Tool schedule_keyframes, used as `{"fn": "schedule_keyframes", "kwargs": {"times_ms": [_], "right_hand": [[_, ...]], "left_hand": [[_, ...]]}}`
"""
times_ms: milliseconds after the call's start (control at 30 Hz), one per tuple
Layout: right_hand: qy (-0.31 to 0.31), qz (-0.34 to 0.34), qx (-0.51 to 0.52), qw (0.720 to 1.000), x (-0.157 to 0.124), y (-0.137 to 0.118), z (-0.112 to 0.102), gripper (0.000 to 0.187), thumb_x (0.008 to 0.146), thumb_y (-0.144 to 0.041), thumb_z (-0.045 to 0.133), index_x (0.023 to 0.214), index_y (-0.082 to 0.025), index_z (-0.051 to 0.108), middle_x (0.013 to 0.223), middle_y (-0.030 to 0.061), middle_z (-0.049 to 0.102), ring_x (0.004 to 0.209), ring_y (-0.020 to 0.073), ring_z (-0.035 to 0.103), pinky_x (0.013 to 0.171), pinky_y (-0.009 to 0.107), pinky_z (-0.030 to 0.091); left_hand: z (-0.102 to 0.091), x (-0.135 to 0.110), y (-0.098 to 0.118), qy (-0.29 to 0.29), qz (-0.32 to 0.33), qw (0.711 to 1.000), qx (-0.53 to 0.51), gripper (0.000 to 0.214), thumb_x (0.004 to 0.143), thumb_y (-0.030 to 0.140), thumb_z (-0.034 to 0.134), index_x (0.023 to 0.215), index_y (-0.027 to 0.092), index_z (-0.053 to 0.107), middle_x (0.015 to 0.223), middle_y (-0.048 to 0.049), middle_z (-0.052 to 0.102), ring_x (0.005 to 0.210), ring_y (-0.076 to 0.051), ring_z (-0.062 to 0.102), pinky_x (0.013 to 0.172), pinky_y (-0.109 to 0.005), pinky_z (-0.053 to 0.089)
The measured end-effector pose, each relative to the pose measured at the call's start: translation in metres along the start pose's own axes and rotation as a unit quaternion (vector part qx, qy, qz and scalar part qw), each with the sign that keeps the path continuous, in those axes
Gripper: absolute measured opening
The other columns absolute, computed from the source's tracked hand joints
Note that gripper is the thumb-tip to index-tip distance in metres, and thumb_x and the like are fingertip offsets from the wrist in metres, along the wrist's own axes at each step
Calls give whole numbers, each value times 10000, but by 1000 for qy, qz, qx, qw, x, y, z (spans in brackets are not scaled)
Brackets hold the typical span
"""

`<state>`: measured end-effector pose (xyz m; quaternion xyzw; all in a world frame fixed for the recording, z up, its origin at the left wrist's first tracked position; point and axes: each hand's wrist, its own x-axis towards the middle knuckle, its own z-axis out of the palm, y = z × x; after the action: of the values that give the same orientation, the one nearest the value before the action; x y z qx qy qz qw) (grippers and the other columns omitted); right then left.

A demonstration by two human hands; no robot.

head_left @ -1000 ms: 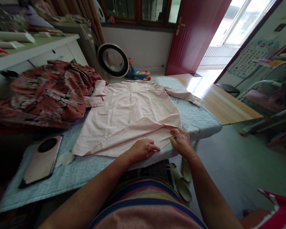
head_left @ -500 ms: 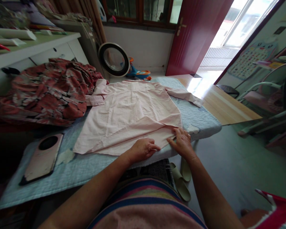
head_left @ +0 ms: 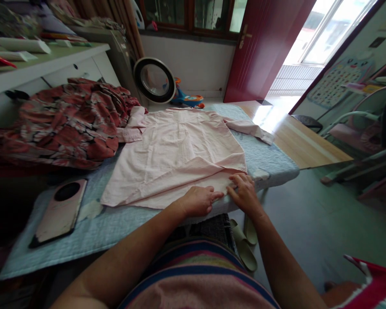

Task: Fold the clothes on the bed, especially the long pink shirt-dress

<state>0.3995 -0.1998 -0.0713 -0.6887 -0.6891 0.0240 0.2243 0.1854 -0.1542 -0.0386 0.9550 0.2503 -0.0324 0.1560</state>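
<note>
A pale pink long-sleeved shirt lies spread on a light blue quilted pad, its hem towards me and one lower layer showing past a diagonal fold. My left hand is at the near hem, index finger pointing right along the edge and the other fingers curled at the cloth. Just to its right, my right hand has its bent fingers and thumb on the hem's right corner. The cloth between those fingertips is partly hidden.
At left are a crumpled red floral cloth and a phone on the pad. Behind stand a round washer door, a blue-orange toy and a red door. A wooden board extends right; green slippers lie below.
My left hand has shifted right along the hem, closer to my right hand. The right hand's fingers have drawn slightly left and bent more. The shirt lies nearly the same.
</note>
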Motion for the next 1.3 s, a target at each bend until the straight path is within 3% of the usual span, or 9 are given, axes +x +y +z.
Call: {"fn": "schedule_keyframes", "kwargs": {"times_ms": [100, 300, 767, 933, 1067, 1167, 1233, 1300], "right_hand": [[-35, -26, 18, 999, -4, -1, -1, 272, 815, -333, 608, 1056, -207, 600, 1128, 83, 586, 1050, 267, 502, 911, 390, 388], [-63, -16, -14, 998, 0, 2, -3, 257, 812, -332, 606, 1041, -217, 588, 1104, 76, 568, 1047, 267, 492, 888, 392, 396], [-27, -3, 26, 999, 12, 32, 6, 146, 851, -179, 492, 916, -196, 622, 971, 78, 604, 953, 238, 531, 884, 371, 403], [-8, -27, 56, 998, 9, 4, -4, 205, 818, -120, 477, 932, -192, 632, 981, 87, 617, 959, 245, 531, 895, 385, 403], [-75, -95, 148, 982, 2, -28, -6, 152, 827, -140, 509, 896, -213, 623, 918, 48, 606, 919, 214, 539, 843, 343, 424], [-108, -102, 161, 976, -1, -40, -1, 99, 838, -159, 531, 845, -208, 617, 886, 38, 586, 885, 200, 531, 825, 326, 417], [-112, -95, 145, 979, -3, -44, 3, 40, 843, -209, 571, 838, -203, 611, 889, 42, 573, 891, 206, 523, 835, 332, 407], [-110, -88, 114, 983, -3, -47, 5, 103, 832, -295, 627, 863, -201, 600, 899, 46, 562, 904, 220, 513, 843, 345, 399]], "left_hand": [[-4, 1, 4, -2, -4, 1000, 9, 574, 821, 256, 545, 1379, 374, 487, 972, -42, 627, 721, -202, 637, 584, -270, 442], [-1, -1, 3, 15, 0, 1000, -1, 527, 813, 241, 560, 1325, 368, 551, 906, -31, 603, 685, -176, 609, 579, -255, 428], [6, -4, 1, 26, 5, 1000, -9, 593, 837, 208, 520, 1402, 386, 486, 907, -28, 590, 692, -172, 598, 603, -261, 421], [15, -7, -5, 81, 10, 990, -119, 543, 836, 144, 516, 1363, 276, 534, 955, -39, 621, 805, -174, 609, 729, -270, 462], [15, -19, -12, 171, -11, 951, -257, 468, 825, 118, 544, 1283, 212, 563, 958, -31, 612, 848, -150, 589, 781, -266, 475], [11, -34, -17, 214, -66, 941, -253, 243, 832, 158, 571, 1061, 191, 645, 972, -42, 589, 868, -155, 570, 774, -269, 471], [8, -42, -19, 205, -91, 950, -218, 101, 841, 219, 598, 919, 183, 651, 936, -39, 579, 855, -161, 561, 761, -271, 463], [9, -46, -20, 185, -105, 960, -181, 86, 839, 264, 621, 845, 181, 639, 900, -32, 575, 829, -161, 559, 739, -267, 451]]}}
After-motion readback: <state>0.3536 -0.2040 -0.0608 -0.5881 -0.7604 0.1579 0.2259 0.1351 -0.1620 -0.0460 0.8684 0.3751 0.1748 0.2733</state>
